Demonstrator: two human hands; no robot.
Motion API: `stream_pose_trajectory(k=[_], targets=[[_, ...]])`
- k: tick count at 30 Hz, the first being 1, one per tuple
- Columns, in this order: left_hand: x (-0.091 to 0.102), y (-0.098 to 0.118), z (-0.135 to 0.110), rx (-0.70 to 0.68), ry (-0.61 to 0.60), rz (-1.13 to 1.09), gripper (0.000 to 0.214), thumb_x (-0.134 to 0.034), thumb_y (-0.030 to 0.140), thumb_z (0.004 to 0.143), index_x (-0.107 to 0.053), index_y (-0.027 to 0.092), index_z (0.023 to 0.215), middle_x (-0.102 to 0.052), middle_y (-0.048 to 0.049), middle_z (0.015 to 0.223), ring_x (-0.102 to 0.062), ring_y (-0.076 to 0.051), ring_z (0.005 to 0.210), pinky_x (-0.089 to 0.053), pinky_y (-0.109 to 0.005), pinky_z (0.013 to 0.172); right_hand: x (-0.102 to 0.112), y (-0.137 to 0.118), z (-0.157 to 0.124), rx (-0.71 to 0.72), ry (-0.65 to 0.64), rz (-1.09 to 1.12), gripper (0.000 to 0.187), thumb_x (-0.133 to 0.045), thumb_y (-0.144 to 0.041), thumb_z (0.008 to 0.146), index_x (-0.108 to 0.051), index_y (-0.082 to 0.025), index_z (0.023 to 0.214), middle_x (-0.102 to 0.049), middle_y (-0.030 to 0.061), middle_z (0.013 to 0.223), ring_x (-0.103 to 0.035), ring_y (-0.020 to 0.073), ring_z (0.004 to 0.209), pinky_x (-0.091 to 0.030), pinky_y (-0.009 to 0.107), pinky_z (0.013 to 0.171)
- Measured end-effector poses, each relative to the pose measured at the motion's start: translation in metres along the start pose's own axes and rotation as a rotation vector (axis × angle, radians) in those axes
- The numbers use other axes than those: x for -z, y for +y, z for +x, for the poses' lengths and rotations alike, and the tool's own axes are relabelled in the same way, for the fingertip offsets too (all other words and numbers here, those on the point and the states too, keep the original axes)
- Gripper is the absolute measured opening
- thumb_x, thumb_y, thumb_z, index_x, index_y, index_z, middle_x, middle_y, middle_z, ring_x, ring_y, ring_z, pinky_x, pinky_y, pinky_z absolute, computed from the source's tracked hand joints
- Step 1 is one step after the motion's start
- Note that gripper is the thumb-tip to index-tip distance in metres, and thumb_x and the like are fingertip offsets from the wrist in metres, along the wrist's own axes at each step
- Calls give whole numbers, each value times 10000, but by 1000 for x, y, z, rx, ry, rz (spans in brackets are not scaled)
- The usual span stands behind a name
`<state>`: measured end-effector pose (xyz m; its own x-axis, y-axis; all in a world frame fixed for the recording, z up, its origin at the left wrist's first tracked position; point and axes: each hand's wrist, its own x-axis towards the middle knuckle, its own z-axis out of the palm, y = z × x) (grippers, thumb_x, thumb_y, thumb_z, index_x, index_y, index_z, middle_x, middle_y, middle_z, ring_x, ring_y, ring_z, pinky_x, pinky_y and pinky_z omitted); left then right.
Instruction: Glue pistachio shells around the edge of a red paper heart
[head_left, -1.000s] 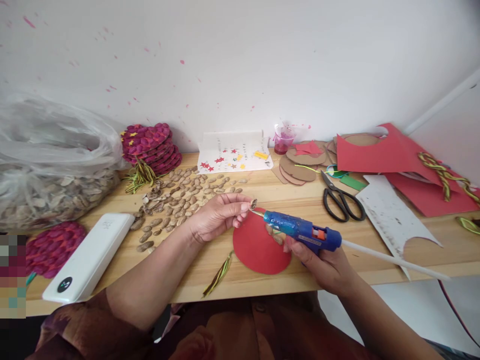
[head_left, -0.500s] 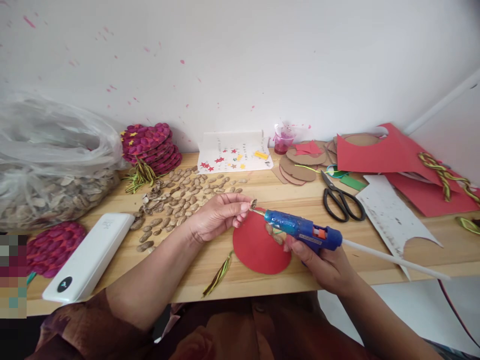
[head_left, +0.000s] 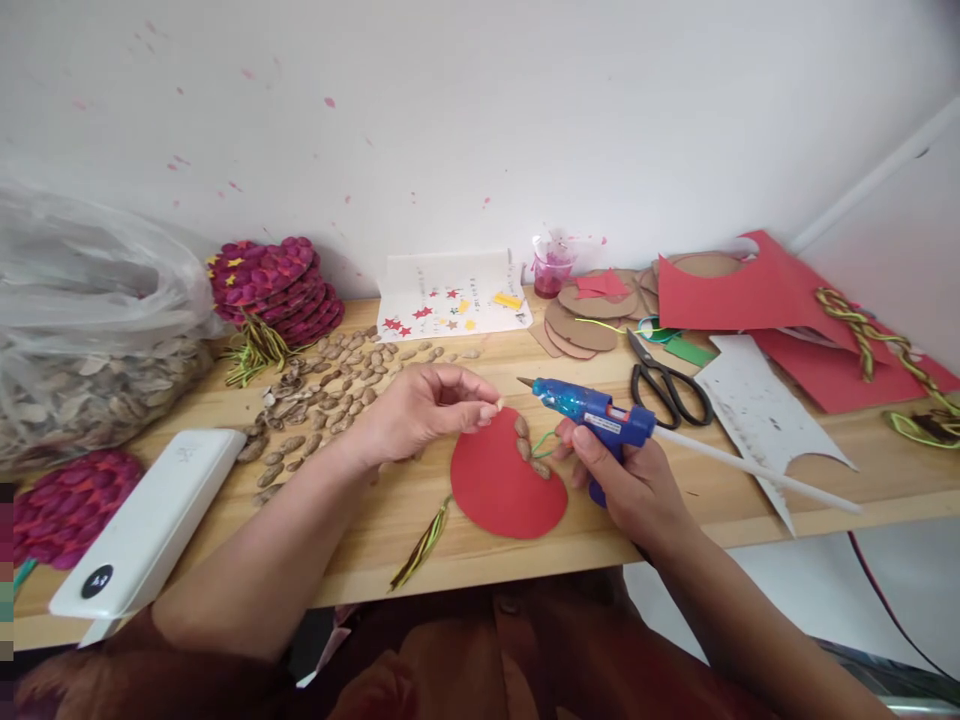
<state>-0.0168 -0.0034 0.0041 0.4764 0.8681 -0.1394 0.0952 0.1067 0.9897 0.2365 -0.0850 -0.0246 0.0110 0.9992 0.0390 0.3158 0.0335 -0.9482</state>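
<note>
One red paper disc point(head_left: 499, 490) bears three tan nutshells point(head_left: 523, 450); alongside, left hand point(head_left: 431, 408) pinches something pale point(head_left: 500, 404), right hand point(head_left: 634, 482) a blue glue gun point(head_left: 577, 402).

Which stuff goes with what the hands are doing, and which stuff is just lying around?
Seems part of the job:
glue gun, held in the right hand
red disc, with a few stuck-on-looking shells
tassel at the disc's edge
loose peanut shells

Seems just lying about:
black scissors
white power bank
pink-stained cup
green paper scrap

Lettering on paper point(head_left: 403, 275) and glue gun point(head_left: 589, 404) is unreadable.
</note>
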Motion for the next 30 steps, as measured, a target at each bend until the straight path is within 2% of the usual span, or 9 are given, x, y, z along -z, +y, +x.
stream_pose_trajectory(k=[4,7,10,13,16,21,25,30], targets=[[-7,6,14,-263,13,535,107,-740,268,821,-766,177,871,-701,-46,872,-645,-131,757,-518,-230,656,-2,-6,2,-59,46,77,386,-625,-556,922,-721,-184,958,-766,85,934,-703,190,631,-544,294,499],[-10,9,23,-372,-22,724,81,-689,215,831,-760,180,847,-666,-53,944,-636,-128,775,-516,-232,667,-3,-11,2,-81,65,139,399,-651,-564,903,-721,-179,984,-770,89,944,-732,212,686,-601,313,543],[-10,9,27,-404,-75,825,84,-668,194,841,-749,175,850,-647,-66,1048,-631,-111,744,-523,-239,688,-2,-13,1,-90,83,198,395,-678,-568,888,-711,-182,966,-762,91,946,-743,221,731,-628,308,550],[-10,7,26,-430,-85,919,95,-642,180,866,-733,174,840,-640,-76,1120,-628,-105,727,-537,-263,740,-3,-11,1,-91,69,265,376,-682,-561,894,-707,-190,956,-761,74,888,-732,199,667,-640,299,539],[-13,3,24,-456,-73,994,126,-606,160,894,-724,166,851,-635,-97,1184,-642,-126,769,-544,-296,799,-4,-8,0,-110,27,331,357,-672,-539,915,-701,-192,995,-765,58,830,-727,185,623,-648,292,535],[-19,0,22,-439,-68,1071,166,-554,168,931,-705,163,863,-596,-126,1299,-659,-176,868,-546,-344,859,-5,-7,0,-147,15,400,352,-701,-523,905,-683,-190,1016,-755,49,796,-758,198,684,-674,295,578],[-21,0,20,-445,-60,1110,180,-519,192,956,-678,173,874,-596,-113,1270,-645,-174,876,-541,-333,857,-7,-8,2,-192,51,412,391,-723,-547,878,-677,-187,1023,-751,59,845,-781,225,731,-686,313,583],[-24,3,18,-438,-70,1145,190,-501,185,960,-664,169,862,-613,-111,1200,-634,-175,865,-540,-322,828,-6,-11,3,-212,17,343,406,-680,-578,895,-686,-191,1016,-758,64,777,-785,244,726,-686,323,590]])
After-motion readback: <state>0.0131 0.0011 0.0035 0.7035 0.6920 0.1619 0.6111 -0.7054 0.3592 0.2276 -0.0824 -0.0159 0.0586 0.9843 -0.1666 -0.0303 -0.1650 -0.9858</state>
